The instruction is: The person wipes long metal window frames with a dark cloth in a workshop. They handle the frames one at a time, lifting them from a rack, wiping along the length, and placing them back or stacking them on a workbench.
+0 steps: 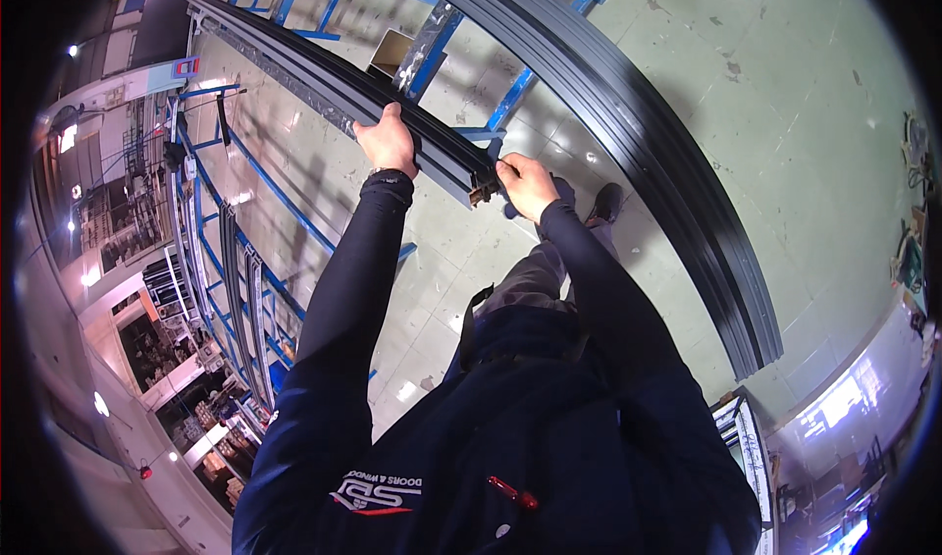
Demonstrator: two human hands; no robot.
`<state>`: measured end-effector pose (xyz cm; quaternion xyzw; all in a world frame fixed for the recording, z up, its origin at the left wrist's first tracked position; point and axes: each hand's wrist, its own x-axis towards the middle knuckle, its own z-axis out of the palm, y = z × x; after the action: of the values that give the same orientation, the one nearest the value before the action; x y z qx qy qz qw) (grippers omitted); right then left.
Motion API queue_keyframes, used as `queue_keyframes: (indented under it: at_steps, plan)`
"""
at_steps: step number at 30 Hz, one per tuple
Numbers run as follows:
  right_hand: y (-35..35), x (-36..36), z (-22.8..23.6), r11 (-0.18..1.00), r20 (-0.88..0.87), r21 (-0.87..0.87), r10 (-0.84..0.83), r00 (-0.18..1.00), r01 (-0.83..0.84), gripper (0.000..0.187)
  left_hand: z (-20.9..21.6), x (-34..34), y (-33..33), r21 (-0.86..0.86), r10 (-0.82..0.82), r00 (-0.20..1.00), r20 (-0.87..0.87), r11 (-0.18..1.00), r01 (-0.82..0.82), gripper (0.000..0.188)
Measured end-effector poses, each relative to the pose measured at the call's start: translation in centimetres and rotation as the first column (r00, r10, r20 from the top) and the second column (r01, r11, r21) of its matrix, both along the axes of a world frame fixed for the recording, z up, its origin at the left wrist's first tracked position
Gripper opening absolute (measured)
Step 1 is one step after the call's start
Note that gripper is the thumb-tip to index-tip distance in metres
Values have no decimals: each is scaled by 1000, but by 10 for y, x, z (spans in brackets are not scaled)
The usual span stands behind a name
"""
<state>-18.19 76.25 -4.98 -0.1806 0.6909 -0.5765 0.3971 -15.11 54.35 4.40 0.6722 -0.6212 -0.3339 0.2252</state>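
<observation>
A long dark metal profile (324,62) runs from the upper left down to its cut end near the middle of the view. My left hand (389,144) is closed around the profile a short way back from that end, with the thumb on the far side. My right hand (528,184) is at the end itself, fingers bent and pressed together against the profile's edge. Whether a small part is between those fingers is hidden. Hollow channels show at the cut end (481,195).
Blue metal racks (429,54) stand under the profile. A bundle of long dark profiles (657,143) arcs along the right. An open cardboard box (392,52) is by the rack. More blue racks (285,202) with profiles stand at left. My shoes (607,202) are on the tiled floor.
</observation>
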Motion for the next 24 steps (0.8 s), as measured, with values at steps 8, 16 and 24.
queue_keyframes:
  at_steps: [8,16,24]
  plan:
    - [31,-5,9,999,-109,49,21,994,-16,25,2,1,1,46,3,999,-52,999,0,95]
    - [7,-5,42,993,-59,98,71,996,-65,27,7,-7,5,29,36,999,-15,999,-36,100]
    - [9,-6,41,989,-100,74,-116,988,124,34,10,-5,7,1,24,999,47,1000,-24,99]
